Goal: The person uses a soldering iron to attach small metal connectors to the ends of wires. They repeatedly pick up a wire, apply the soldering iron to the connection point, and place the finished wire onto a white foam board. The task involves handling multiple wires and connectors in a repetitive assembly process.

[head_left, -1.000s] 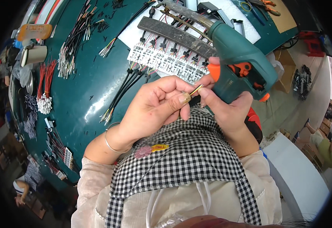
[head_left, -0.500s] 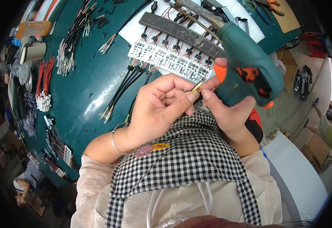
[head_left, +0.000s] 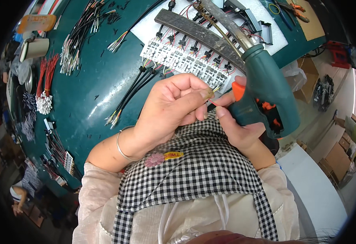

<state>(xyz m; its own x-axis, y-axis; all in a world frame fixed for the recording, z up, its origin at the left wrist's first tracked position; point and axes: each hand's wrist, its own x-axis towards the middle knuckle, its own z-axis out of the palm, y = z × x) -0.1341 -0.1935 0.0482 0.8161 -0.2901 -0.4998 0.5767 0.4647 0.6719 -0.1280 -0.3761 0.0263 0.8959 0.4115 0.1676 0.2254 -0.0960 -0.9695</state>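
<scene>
My left hand [head_left: 171, 103] is closed in a pinch on thin wires [head_left: 216, 88], whose yellowish and dark ends poke out past the thumb. Close beside it, the thumb and a finger of my right hand [head_left: 239, 128] pinch a thin red wire [head_left: 215, 103]. That same hand also holds a green soldering gun [head_left: 272, 87] with an orange trigger, its metal barrel pointing away. Just beyond the fingertips lies a white circuit board panel [head_left: 186, 61] with black cables joined along its far edge. Part of the soldering gun's handle is hidden by my hand.
A dark metal bar [head_left: 200, 38] lies across the cables over white foam [head_left: 145, 26]. Black cables [head_left: 131, 93] with stripped ends stretch over the green table [head_left: 92, 89]. Cable bundles [head_left: 74, 49], red wires with white connectors [head_left: 45, 93] and pliers [head_left: 298, 12] surround the work.
My right hand has lowered slightly and the soldering gun has tilted. A red wire now shows between the two hands. The board panel, bar and foam appear shifted a little rightward in view.
</scene>
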